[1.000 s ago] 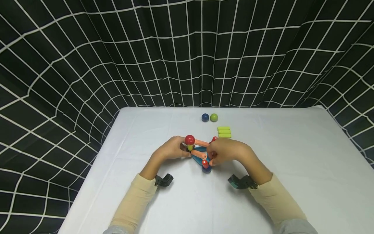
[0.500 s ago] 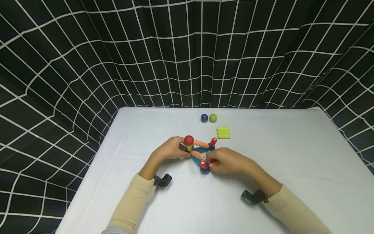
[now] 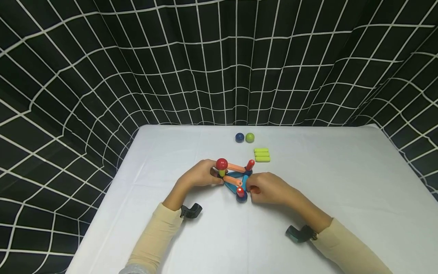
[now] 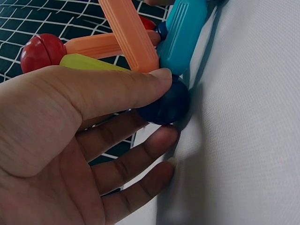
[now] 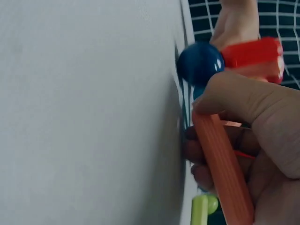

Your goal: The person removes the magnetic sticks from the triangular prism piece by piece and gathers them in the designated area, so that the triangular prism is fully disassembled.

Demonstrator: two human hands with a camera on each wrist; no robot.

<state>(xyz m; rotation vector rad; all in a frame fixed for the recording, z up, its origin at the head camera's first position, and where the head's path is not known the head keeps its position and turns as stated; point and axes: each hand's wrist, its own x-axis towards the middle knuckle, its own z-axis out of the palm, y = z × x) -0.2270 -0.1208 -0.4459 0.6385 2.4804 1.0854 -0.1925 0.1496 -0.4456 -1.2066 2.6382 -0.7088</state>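
Note:
A toy frame of sticks and balls stands on the table. Its base has blue sticks [image 3: 245,183] joined by dark blue balls [image 3: 241,196]; red sticks [image 3: 250,164] rise from two balls. Higher up, orange sticks [image 3: 232,180] slant beside a red ball [image 3: 221,164] on a yellow-green stick [image 3: 222,172]. My left hand [image 3: 202,174] holds the left corner's dark blue ball [image 4: 171,104] between thumb and fingers. My right hand [image 3: 270,188] grips a loose orange stick [image 5: 222,168], thumb on its end, close to the base's right side and near corner ball [image 5: 200,63].
Beyond the frame lie several yellow-green sticks [image 3: 262,155] side by side. Farther back sit a dark blue ball [image 3: 240,137] and a green ball [image 3: 249,137]. A black gridded curtain [image 3: 236,76] surrounds the white table [image 3: 325,171] at the back and sides.
My right hand has drawn back from over the frame, toward me and slightly right, uncovering the far red stick and corner ball. My left hand stays in place.

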